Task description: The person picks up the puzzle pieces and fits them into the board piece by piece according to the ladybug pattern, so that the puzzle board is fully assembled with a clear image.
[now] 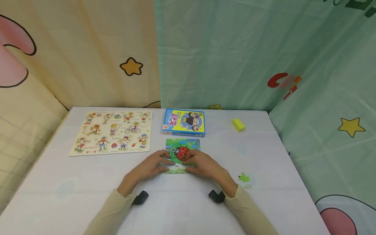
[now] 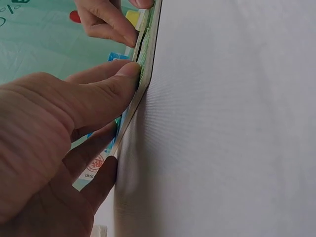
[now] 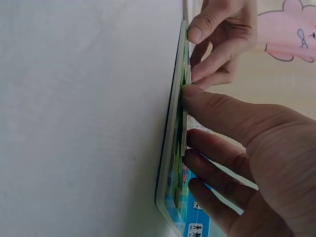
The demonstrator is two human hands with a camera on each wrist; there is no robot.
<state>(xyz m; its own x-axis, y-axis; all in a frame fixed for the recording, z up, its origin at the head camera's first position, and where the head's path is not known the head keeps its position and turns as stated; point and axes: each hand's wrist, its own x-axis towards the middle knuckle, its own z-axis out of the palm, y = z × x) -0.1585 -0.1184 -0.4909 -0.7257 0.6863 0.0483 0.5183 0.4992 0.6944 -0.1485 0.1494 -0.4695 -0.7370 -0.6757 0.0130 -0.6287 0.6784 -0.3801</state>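
Observation:
A ladybug jigsaw puzzle board [image 1: 176, 170] lies in front of me on the white table. Across it sits a puzzle piece [image 3: 186, 118] with part of the picture, raised a little above the board in the right wrist view. My right hand [image 1: 205, 164] pinches this piece, thumb at its near side and fingers at its right end. At the left side my left hand [image 1: 151, 166] holds the board, its thumb [image 2: 129, 71] on the near edge and fingertips [image 2: 112, 163] against the left edge. A loose green-and-white piece [image 1: 244, 179] lies to the right.
Behind the puzzle stands a blue-and-yellow card box [image 1: 184, 122]. A wooden board with pictures of children [image 1: 110, 132] lies at the back left, and a small yellow block [image 1: 238, 125] at the back right. Printed curtains [image 1: 214, 55] hang behind the table [image 1: 176, 209].

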